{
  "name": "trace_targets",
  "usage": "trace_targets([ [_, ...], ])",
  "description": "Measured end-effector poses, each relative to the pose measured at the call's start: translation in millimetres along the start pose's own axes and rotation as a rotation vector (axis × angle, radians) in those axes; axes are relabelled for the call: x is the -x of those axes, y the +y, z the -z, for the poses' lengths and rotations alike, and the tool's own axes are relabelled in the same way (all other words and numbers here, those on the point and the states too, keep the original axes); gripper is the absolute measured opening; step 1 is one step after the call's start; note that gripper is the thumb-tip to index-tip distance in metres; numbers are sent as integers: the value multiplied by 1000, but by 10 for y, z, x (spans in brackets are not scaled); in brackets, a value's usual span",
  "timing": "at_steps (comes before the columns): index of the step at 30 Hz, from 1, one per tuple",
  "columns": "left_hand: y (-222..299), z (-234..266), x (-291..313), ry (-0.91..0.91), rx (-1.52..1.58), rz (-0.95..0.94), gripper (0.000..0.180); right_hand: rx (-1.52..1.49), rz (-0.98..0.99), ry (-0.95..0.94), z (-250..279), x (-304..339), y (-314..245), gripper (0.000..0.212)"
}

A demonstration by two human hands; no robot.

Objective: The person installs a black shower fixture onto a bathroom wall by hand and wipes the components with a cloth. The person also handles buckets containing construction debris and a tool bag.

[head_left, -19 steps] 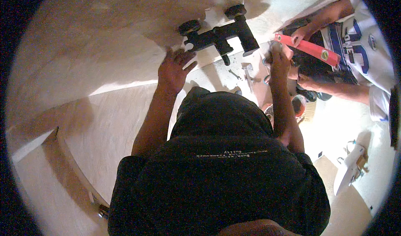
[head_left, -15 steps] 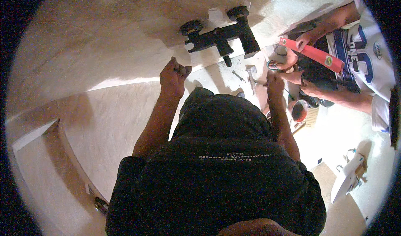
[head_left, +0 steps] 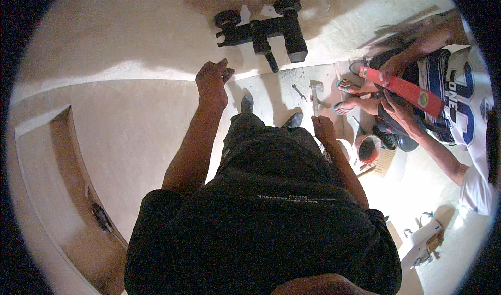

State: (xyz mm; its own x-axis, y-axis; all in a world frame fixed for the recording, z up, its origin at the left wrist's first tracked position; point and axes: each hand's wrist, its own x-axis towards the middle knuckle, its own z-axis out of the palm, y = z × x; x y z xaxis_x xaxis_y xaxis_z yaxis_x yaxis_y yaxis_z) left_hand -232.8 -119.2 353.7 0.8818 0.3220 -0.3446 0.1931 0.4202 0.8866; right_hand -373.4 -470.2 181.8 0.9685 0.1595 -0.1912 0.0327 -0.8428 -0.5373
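Note:
A black wall-mounted mixer tap [head_left: 261,31] is fixed to the plastered wall in front of me by two round flanges. My left hand [head_left: 213,81] is raised below and left of it, apart from it, with the fingers curled together; whether something small is in them is hidden. Lower down, my right hand [head_left: 324,128] hangs near my right thigh, fingers closed, and its grip is not clear. Beyond it in the picture, a pale long-handled tool [head_left: 314,97] and a small spanner [head_left: 298,91] appear on the floor.
At right, a co-worker in sandals holds a long red flat bar [head_left: 402,89]. Near their feet stand an orange bucket [head_left: 368,149] and a piece of cardboard [head_left: 385,162]. A white fixture [head_left: 420,240] lies lower right. A recessed niche [head_left: 78,180] is at left.
My view has tilted, so the mixer tap sits higher and my feet show. My right hand has dropped back toward my body. The co-worker's lower hand has moved up to the red bar.

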Motion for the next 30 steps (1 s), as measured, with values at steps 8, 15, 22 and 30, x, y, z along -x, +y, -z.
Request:
trace_targets([
  [8, -179, -161, 277, -72, -485, -45, 22, -34, -166, -38, -606, 440, 1073, 31],
  [15, -172, -238, 321, -186, -334, -84, 23, -228, -245, -25, -808, 941, 703, 22],
  [22, -730, 159, 172, -523, -1062, -497, 33, -472, -398, -100, -1417, 1395, 360, 32],
  [30, -1927, 2405, 198, -776, -1588, -129, 32, -226, -424, -21, -1868, 1956, 290, 29],
])
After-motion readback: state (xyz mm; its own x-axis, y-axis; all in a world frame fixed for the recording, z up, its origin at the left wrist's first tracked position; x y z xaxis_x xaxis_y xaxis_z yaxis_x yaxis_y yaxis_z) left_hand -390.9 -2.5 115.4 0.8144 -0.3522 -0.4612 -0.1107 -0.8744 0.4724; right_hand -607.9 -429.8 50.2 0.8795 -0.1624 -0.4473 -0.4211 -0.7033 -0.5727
